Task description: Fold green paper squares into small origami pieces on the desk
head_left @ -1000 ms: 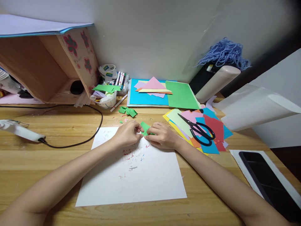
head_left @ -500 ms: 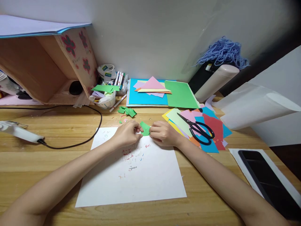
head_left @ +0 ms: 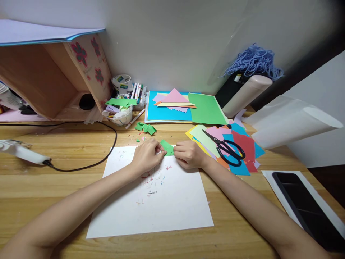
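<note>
A small piece of green paper (head_left: 167, 148) lies between my hands at the far edge of a white sheet (head_left: 178, 201). My left hand (head_left: 148, 154) is closed, thumb and fingers pinching the piece's left side. On its right side, the curled fingers of my right hand (head_left: 188, 154) grip the edge, fingertips partly hidden. Coloured marks dot the sheet below my hands. Just beyond my left hand sits a small pile of green paper scraps (head_left: 146, 128). Black-handled scissors (head_left: 229, 149) rest on loose coloured paper (head_left: 244, 142) to the right of my right hand.
At the back lie stacked coloured sheets (head_left: 207, 108). A tub of scraps (head_left: 121, 117) and markers (head_left: 137, 91) stand by an open box (head_left: 88, 72) at left. A black cord (head_left: 81, 169) runs from a white tool (head_left: 24, 153). A phone (head_left: 304, 205) lies at right.
My left thumb has shifted slightly right along the green paper. My right hand has moved a little to the right, and more of the piece's lower right shows.
</note>
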`<state>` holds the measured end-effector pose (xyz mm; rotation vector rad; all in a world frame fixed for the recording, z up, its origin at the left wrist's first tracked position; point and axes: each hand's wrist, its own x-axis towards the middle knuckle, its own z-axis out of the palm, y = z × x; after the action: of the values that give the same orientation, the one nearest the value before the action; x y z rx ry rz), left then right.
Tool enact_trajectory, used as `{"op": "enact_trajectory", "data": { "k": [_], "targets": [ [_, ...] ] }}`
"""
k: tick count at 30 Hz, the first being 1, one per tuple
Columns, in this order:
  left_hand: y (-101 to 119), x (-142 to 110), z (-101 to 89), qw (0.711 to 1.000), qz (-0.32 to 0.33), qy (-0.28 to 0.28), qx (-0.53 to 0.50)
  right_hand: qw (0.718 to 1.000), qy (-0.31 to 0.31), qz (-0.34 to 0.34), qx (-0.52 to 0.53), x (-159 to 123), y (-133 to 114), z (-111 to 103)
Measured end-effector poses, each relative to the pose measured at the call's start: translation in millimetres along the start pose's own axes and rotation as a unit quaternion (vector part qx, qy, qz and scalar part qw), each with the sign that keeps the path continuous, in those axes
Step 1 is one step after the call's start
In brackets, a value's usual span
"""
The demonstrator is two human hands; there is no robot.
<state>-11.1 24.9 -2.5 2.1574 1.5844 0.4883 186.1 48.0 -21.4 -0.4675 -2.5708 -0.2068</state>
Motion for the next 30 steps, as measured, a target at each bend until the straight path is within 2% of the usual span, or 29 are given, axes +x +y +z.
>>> {"op": "enact_trajectory", "data": {
  "k": [8, 14, 21, 26, 30],
  "targets": [
    [-1, -2, 4.1, 1.000, -0.006, 0.021, -0.001, 1.000, 0.015, -0.005, -0.016, -2, 1, -1],
    [1, -3, 8.3, 0.999, -0.011, 0.044, 0.001, 0.994, 0.070, 0.079, 0.007, -3, 1, 1],
    [-4, -4, 10.2, 0.996, -0.001, 0.083, -0.008, 0.991, 0.028, 0.084, 0.100, 2, -3, 1],
    [-10, -1, 9.1, 0.996, 0.005, 0.074, -0.045, 0.989, 0.002, 0.096, 0.113, 2, -2, 2],
    [-11, 1, 6.8, 0.994, 0.002, 0.066, -0.082, 0.992, 0.006, 0.089, 0.089, 0, -1, 5]
  ]
}}
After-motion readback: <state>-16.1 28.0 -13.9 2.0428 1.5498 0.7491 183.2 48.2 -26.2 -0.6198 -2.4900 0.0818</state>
